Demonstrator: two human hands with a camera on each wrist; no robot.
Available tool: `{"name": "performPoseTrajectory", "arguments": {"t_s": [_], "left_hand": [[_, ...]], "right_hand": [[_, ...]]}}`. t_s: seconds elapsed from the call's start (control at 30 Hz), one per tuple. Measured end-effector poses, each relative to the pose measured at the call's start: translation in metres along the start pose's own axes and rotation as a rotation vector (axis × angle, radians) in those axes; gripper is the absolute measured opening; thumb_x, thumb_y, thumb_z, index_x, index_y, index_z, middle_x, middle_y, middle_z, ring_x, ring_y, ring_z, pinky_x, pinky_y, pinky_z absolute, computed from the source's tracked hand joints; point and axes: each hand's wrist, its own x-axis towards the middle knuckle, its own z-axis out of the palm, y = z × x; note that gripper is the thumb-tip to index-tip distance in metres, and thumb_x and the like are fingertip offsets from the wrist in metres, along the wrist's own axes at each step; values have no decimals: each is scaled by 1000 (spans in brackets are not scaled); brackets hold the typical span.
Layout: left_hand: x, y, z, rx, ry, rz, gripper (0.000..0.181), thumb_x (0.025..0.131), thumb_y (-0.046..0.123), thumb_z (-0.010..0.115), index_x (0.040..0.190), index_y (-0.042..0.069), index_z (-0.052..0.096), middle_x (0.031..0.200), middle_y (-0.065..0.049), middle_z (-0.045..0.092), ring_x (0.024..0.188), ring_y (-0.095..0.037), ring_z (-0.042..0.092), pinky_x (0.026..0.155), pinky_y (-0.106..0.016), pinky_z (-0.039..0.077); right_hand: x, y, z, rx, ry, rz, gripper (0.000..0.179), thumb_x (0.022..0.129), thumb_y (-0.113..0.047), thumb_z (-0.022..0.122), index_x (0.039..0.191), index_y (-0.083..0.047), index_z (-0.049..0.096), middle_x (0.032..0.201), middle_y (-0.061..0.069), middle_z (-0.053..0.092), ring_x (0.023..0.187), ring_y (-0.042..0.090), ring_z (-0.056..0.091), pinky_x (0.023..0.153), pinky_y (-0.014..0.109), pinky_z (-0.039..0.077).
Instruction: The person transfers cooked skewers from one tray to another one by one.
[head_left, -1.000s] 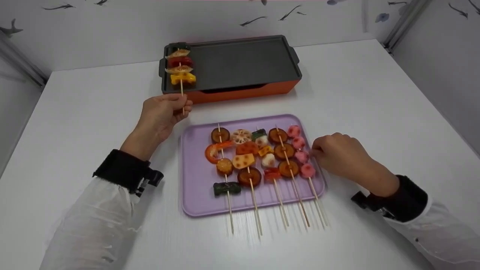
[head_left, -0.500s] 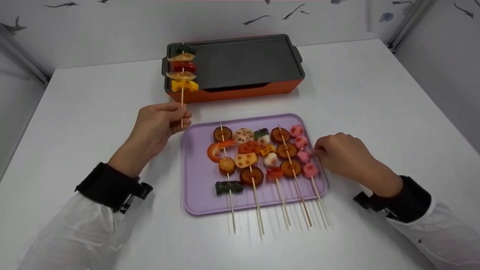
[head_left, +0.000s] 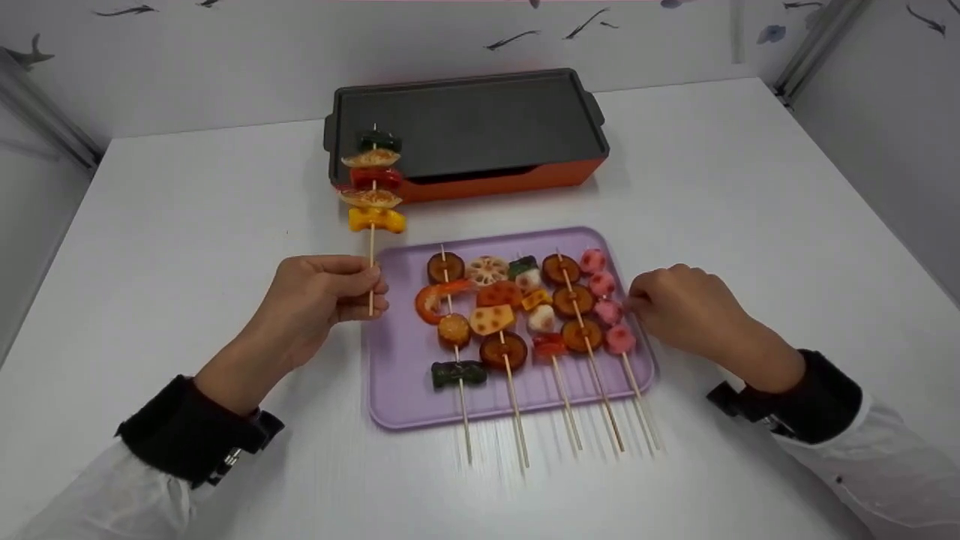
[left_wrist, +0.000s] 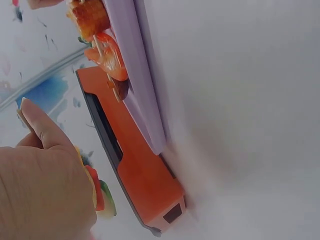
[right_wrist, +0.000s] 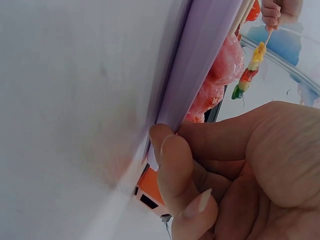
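My left hand (head_left: 319, 307) pinches the bare lower stick of a vegetable skewer (head_left: 375, 178), held raised between the grill and the tray in the head view. Yellow, red and dark green pieces alternate with pale onion-like slices on it. At the right rim of a purple tray (head_left: 397, 405), my right hand (head_left: 686, 315) grips the edge with curled fingers. The right wrist view shows its fingertips at the tray's rim (right_wrist: 200, 65). Several skewers lie on the tray, among them one with a shrimp (head_left: 430, 304) and one with pink balls (head_left: 609, 313).
An orange tabletop grill (head_left: 480, 124) with a dark flat plate stands at the back of the white table (head_left: 225, 195). The skewers' sticks (head_left: 523, 420) jut over the tray's front edge. A patterned wall (head_left: 420, 37) rises behind the grill.
My left hand has drawn the vegetable skewer from over the grill's left end towards me, to a place above the tray's back left corner. My right hand stays at the tray rim.
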Motion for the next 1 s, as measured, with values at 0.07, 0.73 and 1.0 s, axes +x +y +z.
{"name": "performPoseTrajectory", "arguments": {"t_s": [0.07,0.73,1.0], "left_hand": [[-5,0,1,26,-18,2,37,98,9,69,126,-13,61,88,-12,71,75,-19,73,78,-32,61],[-58,-31,21,93,-142,-143,32,94,9,73,116,-14,67,89,-15,74,75,-22,75,71,-32,62],[-74,-54,27,54,-153,-212,33,95,9,72,118,-13,67,91,-15,75,77,-22,76,72,-32,62]], "right_hand": [[0,0,-1,2,-5,7,11,93,-9,71,89,-1,78,72,4,68,58,16,53,50,32,42],[0,-1,-1,13,-1,21,11,93,-7,70,89,-1,77,73,4,68,59,17,53,51,32,41],[0,0,1,18,-9,19,11,93,-9,71,90,-1,78,74,5,69,60,17,54,51,33,43]]}}
